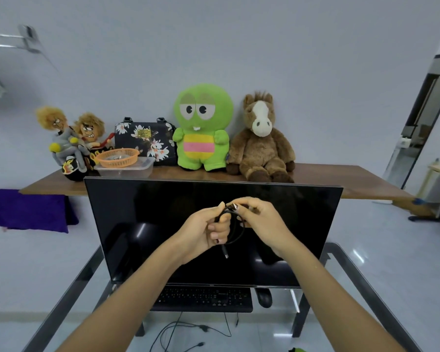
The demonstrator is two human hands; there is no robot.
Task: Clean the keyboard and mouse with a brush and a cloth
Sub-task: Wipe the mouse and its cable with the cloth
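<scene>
A black keyboard [202, 299] lies on the glass desk [346, 270] just below the monitor's lower edge. Beside it on the right sits a black mouse [264, 297], partly hidden by the monitor. In front of the dark screen, my left hand [206, 231] grips a coiled black cable [235, 231], whose plug end hangs down. My right hand [259, 219] pinches the top of the same coil, touching my left fingers. No brush or cloth is in view.
A large black monitor [142, 212] stands on the desk. Behind it, a wooden table [341, 181] holds plush toys, a floral bag [145, 138], an orange basket [118, 157] and a clear tub. Loose cables [188, 334] lie on the floor under the desk.
</scene>
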